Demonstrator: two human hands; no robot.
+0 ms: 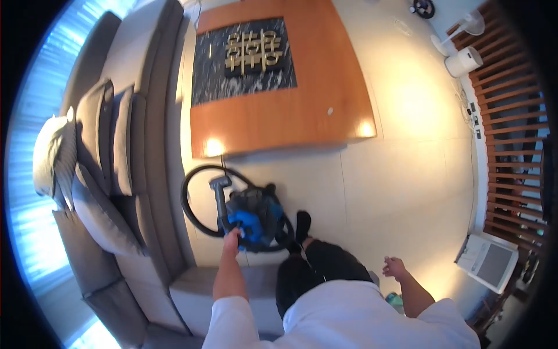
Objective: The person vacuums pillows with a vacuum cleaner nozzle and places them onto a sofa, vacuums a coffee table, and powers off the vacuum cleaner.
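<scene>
A blue and black vacuum cleaner (256,215) stands on the tiled floor by my feet, its black hose (187,200) looped out to the left. My left hand (232,238) is closed around the lower end of the hose handle (221,206), beside the blue part of the machine. The grey floor nozzle (220,182) points up and away from me at the handle's far end. Out to the right, my right hand (395,267) hangs in the air with loosely bent fingers apart and nothing visible in it.
A grey sofa (157,104) with several cushions runs along the left and behind my legs. Ahead sits a low wooden table (325,75) bearing a gold ornament (253,51). A white appliance (487,262), a white cylinder (464,61), a fan (471,24) and cables line the slatted right side.
</scene>
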